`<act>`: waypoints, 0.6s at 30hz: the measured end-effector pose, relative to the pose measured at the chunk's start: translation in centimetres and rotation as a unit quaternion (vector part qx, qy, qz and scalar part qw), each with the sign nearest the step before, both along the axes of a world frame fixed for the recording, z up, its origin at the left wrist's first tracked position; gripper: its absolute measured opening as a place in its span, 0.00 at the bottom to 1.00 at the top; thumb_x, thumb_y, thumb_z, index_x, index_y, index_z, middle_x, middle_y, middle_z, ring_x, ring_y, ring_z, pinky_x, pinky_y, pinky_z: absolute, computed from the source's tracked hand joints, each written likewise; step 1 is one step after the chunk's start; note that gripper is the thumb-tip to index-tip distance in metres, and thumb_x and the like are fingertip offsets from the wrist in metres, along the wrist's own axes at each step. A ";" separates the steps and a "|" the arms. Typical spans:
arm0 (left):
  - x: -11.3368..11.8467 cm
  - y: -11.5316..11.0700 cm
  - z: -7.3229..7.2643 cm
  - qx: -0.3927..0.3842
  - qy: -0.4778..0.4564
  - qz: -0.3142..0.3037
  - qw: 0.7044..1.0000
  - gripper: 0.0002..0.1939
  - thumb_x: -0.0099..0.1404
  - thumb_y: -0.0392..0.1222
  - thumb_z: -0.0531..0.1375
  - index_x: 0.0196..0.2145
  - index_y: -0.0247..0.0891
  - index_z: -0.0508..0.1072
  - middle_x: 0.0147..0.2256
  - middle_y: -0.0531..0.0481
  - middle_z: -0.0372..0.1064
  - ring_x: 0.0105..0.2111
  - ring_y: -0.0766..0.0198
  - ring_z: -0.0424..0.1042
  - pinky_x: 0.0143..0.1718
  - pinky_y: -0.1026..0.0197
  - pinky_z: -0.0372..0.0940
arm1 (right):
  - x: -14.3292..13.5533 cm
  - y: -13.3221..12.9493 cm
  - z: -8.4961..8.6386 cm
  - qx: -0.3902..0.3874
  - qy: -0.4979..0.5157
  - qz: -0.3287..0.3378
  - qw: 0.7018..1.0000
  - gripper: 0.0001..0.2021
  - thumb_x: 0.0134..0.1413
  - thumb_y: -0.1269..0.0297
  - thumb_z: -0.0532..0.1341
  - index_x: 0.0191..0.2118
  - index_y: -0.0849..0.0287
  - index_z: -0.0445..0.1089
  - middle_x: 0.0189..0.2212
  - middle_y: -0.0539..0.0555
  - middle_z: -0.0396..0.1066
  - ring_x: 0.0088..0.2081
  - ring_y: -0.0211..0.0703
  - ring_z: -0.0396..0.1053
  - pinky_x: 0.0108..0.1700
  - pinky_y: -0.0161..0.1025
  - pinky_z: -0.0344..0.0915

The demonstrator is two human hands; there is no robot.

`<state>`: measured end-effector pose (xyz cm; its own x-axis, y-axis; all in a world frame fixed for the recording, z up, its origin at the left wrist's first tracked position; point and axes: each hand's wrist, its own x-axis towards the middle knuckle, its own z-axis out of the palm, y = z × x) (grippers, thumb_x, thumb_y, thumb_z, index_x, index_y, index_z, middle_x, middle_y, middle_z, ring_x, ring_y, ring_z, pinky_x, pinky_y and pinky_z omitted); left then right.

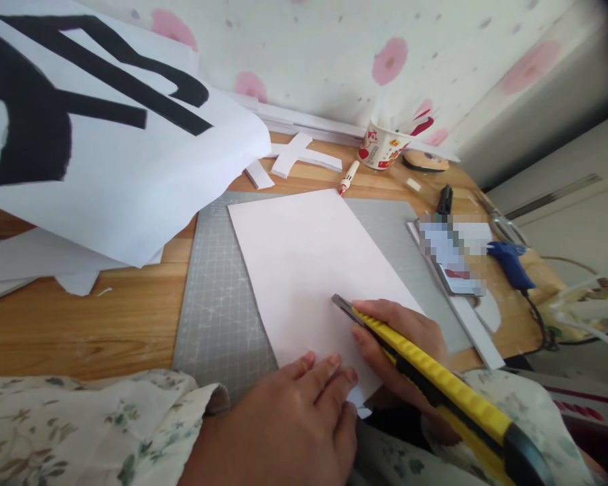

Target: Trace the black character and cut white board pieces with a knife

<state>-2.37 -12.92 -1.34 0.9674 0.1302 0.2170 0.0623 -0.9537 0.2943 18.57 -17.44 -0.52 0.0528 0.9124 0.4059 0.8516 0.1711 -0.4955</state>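
A white rectangular board point(309, 256) lies slanted on a grey cutting mat point(217, 304) with grid lines. My left hand point(294, 418) rests on the board's near end, palm down with fingers stretched out. A small scrap of white paper point(359, 408) shows by its fingertips, partly hidden. My right hand point(410, 337) grips a yellow and black utility knife point(436, 378). The knife's blade end points away to the upper left, over the lower middle of the board; I cannot tell whether it touches the surface.
Large white sheets with black shapes point(182, 175) cover the left. White cut strips point(304, 158), a white marker point(349, 177) and a paper cup point(382, 145) stand along the wall. To the right are a phone point(461, 280), a blue glue gun point(511, 266) and scissors point(504, 226).
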 end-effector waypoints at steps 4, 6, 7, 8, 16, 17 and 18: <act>0.2 0.2 0.4 0.040 -0.006 -0.017 0.999 0.17 0.72 0.31 0.51 0.50 0.34 0.78 0.51 0.42 0.78 0.52 0.56 0.76 0.54 0.53 0.70 | 0.1 -0.8 -0.2 0.014 -0.009 0.013 1.000 0.09 0.59 0.70 0.60 0.44 0.53 0.70 0.29 0.49 0.79 0.27 0.41 0.78 0.30 0.33 0.75; 0.5 0.3 0.7 0.048 -0.005 -0.015 0.999 0.18 0.72 0.29 0.50 0.49 0.34 0.78 0.51 0.42 0.79 0.51 0.56 0.77 0.53 0.53 0.70 | 0.2 -1.2 -0.3 0.018 -0.015 0.018 1.000 0.08 0.59 0.69 0.60 0.44 0.54 0.69 0.28 0.49 0.78 0.27 0.41 0.77 0.28 0.33 0.75; 0.6 0.3 0.9 0.051 -0.003 -0.012 0.999 0.18 0.73 0.29 0.50 0.48 0.34 0.78 0.51 0.42 0.79 0.51 0.56 0.77 0.53 0.53 0.70 | 0.3 -1.4 -0.3 0.021 -0.021 0.020 0.999 0.08 0.59 0.69 0.60 0.44 0.54 0.69 0.27 0.49 0.78 0.26 0.42 0.77 0.27 0.34 0.75; 0.7 0.4 1.0 0.055 -0.002 -0.011 0.998 0.17 0.73 0.30 0.50 0.46 0.34 0.78 0.51 0.42 0.79 0.50 0.56 0.77 0.52 0.53 0.71 | 0.3 -1.6 -0.3 0.027 -0.030 0.020 0.999 0.08 0.60 0.68 0.61 0.45 0.54 0.69 0.27 0.50 0.78 0.26 0.43 0.77 0.27 0.35 0.75; 0.5 0.1 0.1 0.083 -0.036 0.004 0.996 0.16 0.75 0.33 0.50 0.47 0.34 0.78 0.52 0.45 0.78 0.50 0.56 0.78 0.51 0.53 0.72 | 0.1 -2.7 -0.1 0.048 -0.035 0.034 0.998 0.11 0.59 0.69 0.61 0.47 0.53 0.69 0.28 0.52 0.79 0.27 0.45 0.79 0.30 0.37 0.79; 0.5 -0.1 -0.3 0.081 -0.039 0.007 0.996 0.15 0.75 0.34 0.51 0.48 0.35 0.77 0.52 0.46 0.78 0.50 0.56 0.77 0.51 0.53 0.72 | 0.2 -2.9 -0.1 0.057 -0.041 0.033 0.997 0.11 0.59 0.69 0.61 0.47 0.53 0.69 0.29 0.53 0.80 0.28 0.46 0.79 0.31 0.37 0.80; 0.5 -0.2 -0.7 0.078 -0.035 0.009 0.996 0.14 0.75 0.35 0.52 0.49 0.35 0.77 0.54 0.46 0.77 0.52 0.55 0.77 0.51 0.52 0.72 | 0.2 -3.1 -0.1 0.062 -0.048 0.032 0.996 0.11 0.59 0.68 0.61 0.47 0.54 0.69 0.30 0.53 0.80 0.29 0.46 0.80 0.33 0.37 0.80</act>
<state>-1.92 -13.11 -2.08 0.9468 0.1061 0.3037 0.0638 -0.9872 0.1459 18.75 -20.54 -0.64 -0.0488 0.8550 0.5163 0.8793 0.2820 -0.3839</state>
